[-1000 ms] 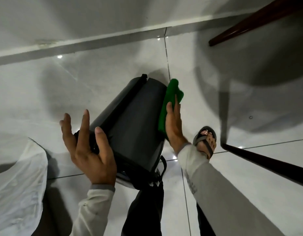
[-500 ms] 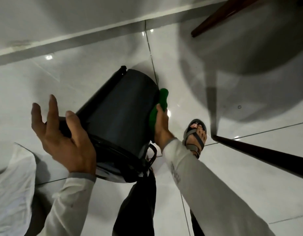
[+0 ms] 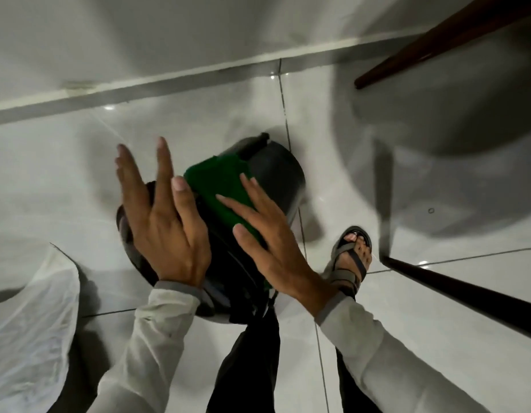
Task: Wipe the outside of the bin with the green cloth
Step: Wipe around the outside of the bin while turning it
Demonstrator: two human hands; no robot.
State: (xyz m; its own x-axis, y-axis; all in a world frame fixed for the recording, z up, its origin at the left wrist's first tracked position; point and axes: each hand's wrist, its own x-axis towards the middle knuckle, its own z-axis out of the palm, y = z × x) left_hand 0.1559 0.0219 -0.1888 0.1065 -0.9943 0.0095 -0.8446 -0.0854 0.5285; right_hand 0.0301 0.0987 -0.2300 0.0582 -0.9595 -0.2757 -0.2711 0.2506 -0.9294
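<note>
Right now the dark bin [image 3: 276, 186] lies tilted on the floor, its length running away from the person, with the right hand [image 3: 270, 248], fingers spread flat, pressing the green cloth [image 3: 219, 186] onto its upper side while the left hand [image 3: 163, 222], fingers splayed, braces the near rim

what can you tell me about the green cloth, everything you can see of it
The green cloth is a plain dark green, soft-looking fabric, folded or bunched into a thick pad. It lies draped over the upper side of the tilted dark bin. The right hand presses flat on it with fingers spread, covering its near end. The left hand is beside it on the bin; whether its thumb touches the cloth cannot be told.
</note>
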